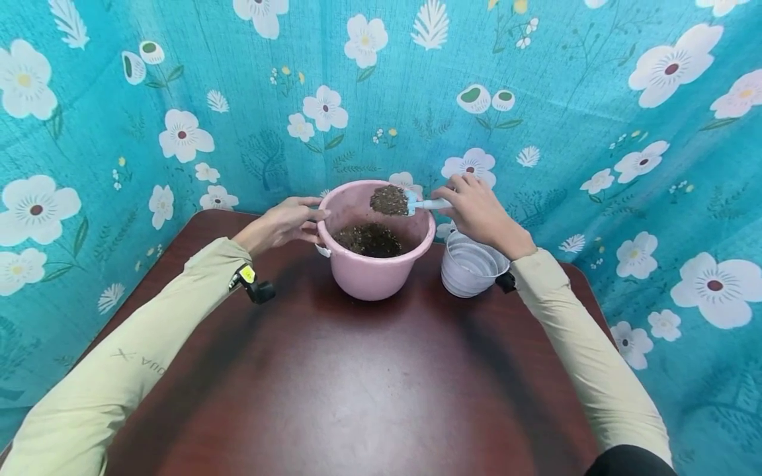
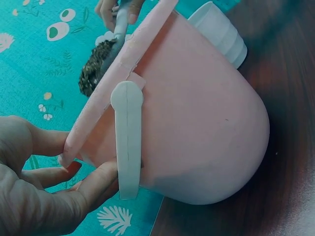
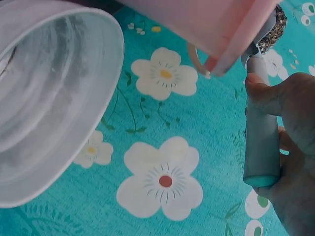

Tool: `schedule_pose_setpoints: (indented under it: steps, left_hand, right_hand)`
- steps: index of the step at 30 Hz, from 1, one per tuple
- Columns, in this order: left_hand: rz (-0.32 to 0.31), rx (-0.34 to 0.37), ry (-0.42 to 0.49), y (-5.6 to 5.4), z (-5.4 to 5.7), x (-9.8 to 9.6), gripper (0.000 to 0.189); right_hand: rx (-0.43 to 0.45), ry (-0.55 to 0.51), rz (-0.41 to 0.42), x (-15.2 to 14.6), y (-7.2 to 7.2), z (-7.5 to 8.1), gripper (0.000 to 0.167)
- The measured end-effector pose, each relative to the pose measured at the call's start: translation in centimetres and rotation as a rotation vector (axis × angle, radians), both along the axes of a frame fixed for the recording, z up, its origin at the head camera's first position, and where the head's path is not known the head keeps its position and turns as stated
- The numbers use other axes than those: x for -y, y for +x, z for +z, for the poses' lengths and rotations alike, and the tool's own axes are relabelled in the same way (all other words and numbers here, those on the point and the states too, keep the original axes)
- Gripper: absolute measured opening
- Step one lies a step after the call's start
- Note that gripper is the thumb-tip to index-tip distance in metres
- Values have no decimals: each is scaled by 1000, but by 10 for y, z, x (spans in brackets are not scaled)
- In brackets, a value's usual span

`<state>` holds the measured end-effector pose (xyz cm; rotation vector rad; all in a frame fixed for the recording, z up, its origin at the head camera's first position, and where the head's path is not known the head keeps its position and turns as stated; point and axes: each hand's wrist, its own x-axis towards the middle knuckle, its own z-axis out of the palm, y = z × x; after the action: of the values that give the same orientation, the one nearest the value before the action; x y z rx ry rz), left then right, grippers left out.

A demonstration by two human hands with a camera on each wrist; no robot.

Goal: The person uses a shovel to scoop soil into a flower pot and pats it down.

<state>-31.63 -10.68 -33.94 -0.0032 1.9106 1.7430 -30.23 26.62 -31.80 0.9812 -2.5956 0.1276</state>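
Observation:
A pink bucket [image 1: 372, 281] with dark soil [image 1: 370, 239] in its bottom stands at the back of the table. My left hand [image 1: 284, 225] grips the bucket's left rim; in the left wrist view the thumb and fingers lie on both sides of the rim, beside the white handle [image 2: 128, 142]. My right hand [image 1: 476, 206] holds a light blue trowel [image 1: 433, 204] by its handle. Heaped with soil [image 1: 389, 199], the trowel's blade is above the bucket's opening. To the right, below my right hand, stands a white ribbed pot [image 1: 470, 264]; its inner wall [image 3: 59, 88] shows in the right wrist view.
The dark reddish-brown table [image 1: 351, 383] spreads in front of the bucket. Right behind it hangs a turquoise flowered curtain [image 1: 405, 99], which also runs along both sides.

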Motion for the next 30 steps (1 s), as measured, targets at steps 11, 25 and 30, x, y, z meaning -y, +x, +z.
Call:
schedule_pose_setpoints:
  steps: [11, 25, 30]
  left_hand:
    - [6, 35, 47, -9, -4, -1, 64]
    - [4, 44, 55, -7, -3, 1, 69]
    - [14, 25, 41, -6, 0, 2, 71]
  right_hand:
    - [-23, -13, -20, -32, 13, 11, 26]
    - [-4, -16, -146, -84, 45, 8, 26]
    - [3, -38, -190, -103, 54, -5, 28]
